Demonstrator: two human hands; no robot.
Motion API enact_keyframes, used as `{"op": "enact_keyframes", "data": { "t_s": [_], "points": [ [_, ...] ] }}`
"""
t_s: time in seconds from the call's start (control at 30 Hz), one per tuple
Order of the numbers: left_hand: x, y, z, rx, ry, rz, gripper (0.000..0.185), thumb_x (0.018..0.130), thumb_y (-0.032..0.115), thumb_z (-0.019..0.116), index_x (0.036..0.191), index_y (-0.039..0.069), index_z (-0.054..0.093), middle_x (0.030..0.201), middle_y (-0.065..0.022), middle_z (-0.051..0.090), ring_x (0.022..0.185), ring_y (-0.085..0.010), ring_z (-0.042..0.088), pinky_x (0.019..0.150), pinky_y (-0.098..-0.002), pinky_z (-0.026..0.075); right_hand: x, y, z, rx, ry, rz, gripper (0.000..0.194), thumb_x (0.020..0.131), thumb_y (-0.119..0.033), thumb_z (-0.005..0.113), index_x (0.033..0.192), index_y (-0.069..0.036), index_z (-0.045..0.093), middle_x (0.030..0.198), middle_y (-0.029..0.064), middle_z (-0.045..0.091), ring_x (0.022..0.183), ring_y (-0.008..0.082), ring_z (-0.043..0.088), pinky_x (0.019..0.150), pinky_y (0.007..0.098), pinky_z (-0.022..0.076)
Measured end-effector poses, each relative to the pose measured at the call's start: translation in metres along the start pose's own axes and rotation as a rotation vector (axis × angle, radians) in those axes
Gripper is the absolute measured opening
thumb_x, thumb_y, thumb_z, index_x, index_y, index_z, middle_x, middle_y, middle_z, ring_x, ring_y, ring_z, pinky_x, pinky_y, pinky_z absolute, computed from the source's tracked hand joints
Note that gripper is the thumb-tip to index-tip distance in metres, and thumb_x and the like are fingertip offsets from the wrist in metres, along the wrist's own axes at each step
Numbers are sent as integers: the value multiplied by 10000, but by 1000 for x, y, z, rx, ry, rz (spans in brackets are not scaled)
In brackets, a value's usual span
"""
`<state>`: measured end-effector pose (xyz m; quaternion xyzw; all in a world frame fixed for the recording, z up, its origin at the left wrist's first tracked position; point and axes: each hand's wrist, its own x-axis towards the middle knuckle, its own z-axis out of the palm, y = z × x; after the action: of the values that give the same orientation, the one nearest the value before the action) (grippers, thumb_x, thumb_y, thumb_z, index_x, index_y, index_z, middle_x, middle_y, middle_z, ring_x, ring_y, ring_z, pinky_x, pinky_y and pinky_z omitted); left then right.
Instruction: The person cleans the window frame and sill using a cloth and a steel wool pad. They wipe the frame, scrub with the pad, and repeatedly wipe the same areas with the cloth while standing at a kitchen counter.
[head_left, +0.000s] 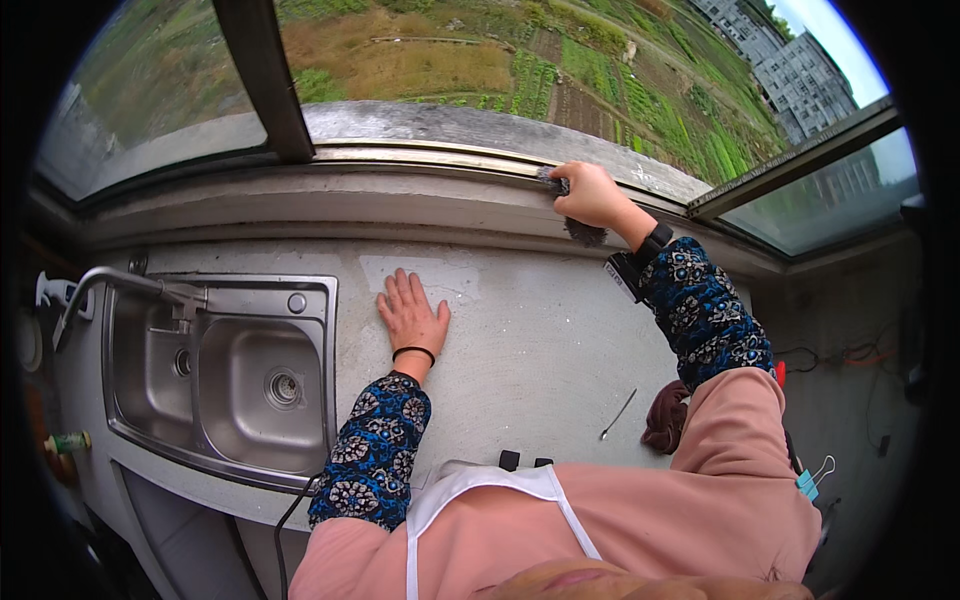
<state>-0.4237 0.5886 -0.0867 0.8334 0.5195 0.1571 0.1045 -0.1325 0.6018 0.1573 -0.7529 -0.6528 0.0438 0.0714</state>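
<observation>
My right hand grips a dark grey fuzzy cloth and presses it on the metal window track. Part of the cloth hangs below my fingers over the inner sill. My left hand rests flat on the pale countertop, fingers spread, with nothing in it. It lies beside a wet-looking, lighter patch on the counter, to the right of the sink.
To the left is a double-bowl stainless sink with a faucet; a spray bottle stands beyond it. A thin metal spoon-like tool and a dark maroon cloth lie at right. Window frames flank the opening.
</observation>
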Motion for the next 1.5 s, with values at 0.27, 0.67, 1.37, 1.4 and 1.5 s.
{"op": "enact_keyframes", "data": {
  "t_s": [0.27, 0.67, 1.37, 1.4, 1.5],
  "points": [
    [2, 1, 1, -47, -29, -2, 728, 906, 446, 576, 1445, -19, 421, 1573, -191, 311, 1470, -350, 223, 1189, -525, 137, 75, -148, 45, 166, 44, -233, 511, 699, -132, 659, 1189, 12, 673, 959, 216, 713, 950, 387, 678, 872, 428, 536],
    [2, -3, -2, 8, 59, 28, 715, 865, 442, 622, 1390, -13, 451, 1511, -189, 372, 1419, -362, 290, 1160, -537, 195, 145, -242, 78, 868, -23, -161, 603, 776, -55, 705, 1350, 25, 537, 1119, 171, 689, 1006, 257, 665, 889, 342, 517],
    [1, -9, -5, 68, 26, 28, 733, 881, 417, 614, 1433, -20, 413, 1551, -201, 339, 1455, -360, 251, 1183, -524, 164, -114, -37, 124, 2206, -43, 251, 373, 913, -85, 568, 1262, 45, 590, 1170, 139, 689, 1003, 201, 689, 893, 331, 576],
    [1, -10, -5, 58, 11, 16, 733, 885, 433, 595, 1437, -15, 412, 1559, -200, 331, 1457, -360, 248, 1183, -531, 161, -115, -36, 118, 2092, 14, 303, 360, 905, -76, 580, 1245, 39, 608, 1158, 128, 692, 995, 195, 684, 890, 320, 568],
    [0, -15, -4, 70, -6, 1, 733, 890, 448, 576, 1439, -10, 411, 1564, -205, 321, 1458, -361, 247, 1181, -537, 162, -100, -39, 77, 1701, 162, 324, 316, 876, -57, 633, 1181, 15, 673, 1133, 84, 693, 988, 159, 656, 893, 259, 518]
  ]
}}
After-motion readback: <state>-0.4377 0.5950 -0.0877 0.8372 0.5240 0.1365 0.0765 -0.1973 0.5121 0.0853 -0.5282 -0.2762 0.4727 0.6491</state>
